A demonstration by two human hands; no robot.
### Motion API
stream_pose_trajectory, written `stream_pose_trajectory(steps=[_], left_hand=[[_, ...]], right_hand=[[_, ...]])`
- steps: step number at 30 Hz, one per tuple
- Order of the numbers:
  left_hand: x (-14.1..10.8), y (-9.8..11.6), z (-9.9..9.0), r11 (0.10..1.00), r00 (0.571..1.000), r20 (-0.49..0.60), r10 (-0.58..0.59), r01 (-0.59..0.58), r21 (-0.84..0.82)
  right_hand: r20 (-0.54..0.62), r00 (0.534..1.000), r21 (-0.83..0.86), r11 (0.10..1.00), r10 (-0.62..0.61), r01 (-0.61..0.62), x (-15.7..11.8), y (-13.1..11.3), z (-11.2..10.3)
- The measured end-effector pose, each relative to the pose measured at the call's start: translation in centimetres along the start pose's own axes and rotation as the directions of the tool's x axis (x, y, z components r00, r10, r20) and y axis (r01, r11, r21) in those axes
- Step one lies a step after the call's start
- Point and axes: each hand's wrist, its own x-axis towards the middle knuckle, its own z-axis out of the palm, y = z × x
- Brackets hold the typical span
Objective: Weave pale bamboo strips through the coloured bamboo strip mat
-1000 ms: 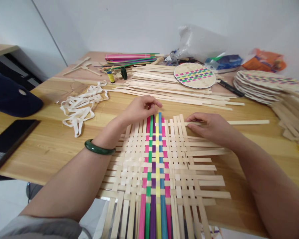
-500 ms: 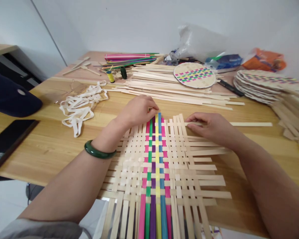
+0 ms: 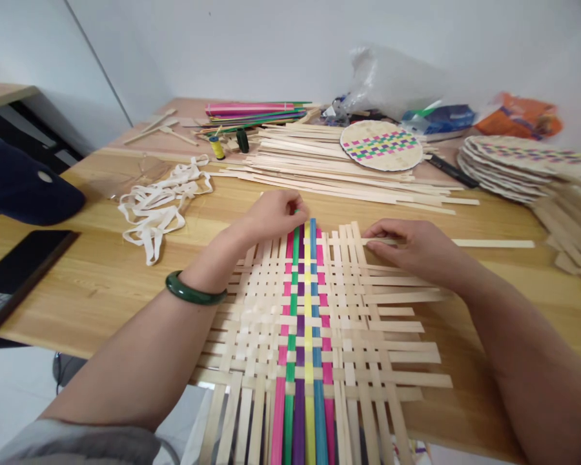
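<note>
A flat woven mat [image 3: 259, 310] of pale wooden strips lies before me, with pink, green, purple, yellow and blue strips running lengthwise through its middle. My left hand [image 3: 278, 212], a dark green bangle on its wrist, is over the far edge, thumb and fingers pinching the end of the green strip [image 3: 295, 234]. At the far right corner, my right hand [image 3: 401, 240] grips a long pale crosswise strip [image 3: 494, 243]. This strip passes among the far ends of the lengthwise strips, and its free end sticks out to the right beyond my hand.
Loose pale strips [image 3: 310, 174] and a bundle of coloured strips [image 3: 252, 111] lie behind the mat. A round woven piece [image 3: 380, 145] rests on them, near a stack of similar pieces [image 3: 501, 171]. White tape [image 3: 150, 216], a dark phone-like slab [image 3: 22, 274] and a navy object [image 3: 29, 181] are at left.
My left hand has shifted slightly at the far edge, and the green strip's end now shows raised in its fingers. My right hand keeps its hold on the pale strip.
</note>
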Motion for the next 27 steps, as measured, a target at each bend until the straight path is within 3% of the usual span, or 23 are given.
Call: stream_pose_trajectory(steps=[4,8,16,22,27], left_hand=[[-0.2,-0.1,-0.5,0.955,0.998,0.061,0.026,-0.007,-0.297],[-0.3,-0.9,-0.9,0.889,0.995,0.099,0.015,0.032,-0.457],[-0.2,-1.0,-1.6,0.910,0.991,0.132,0.037,0.021,-0.415],[-0.3,-1.9,-2.0,0.854,0.988,0.134,0.072,0.008,-0.520],[-0.2,-2.4,-1.9,0.818,0.984,0.177,0.028,0.079,-0.570]], right_hand=[[0.014,1.000,0.019,1.000,-0.003,0.002,-0.1,-0.2,-0.2],[0.013,1.000,0.012,1.000,0.007,-0.007,-0.3,-0.6,-0.5],[0.000,0.998,-0.021,0.998,0.067,-0.067,-0.5,-1.6,-0.9],[-0.028,0.996,-0.006,0.997,0.081,-0.082,-0.7,-1.9,-0.9],[-0.055,0.995,-0.002,0.997,0.083,-0.083,-0.9,-2.0,-1.0]])
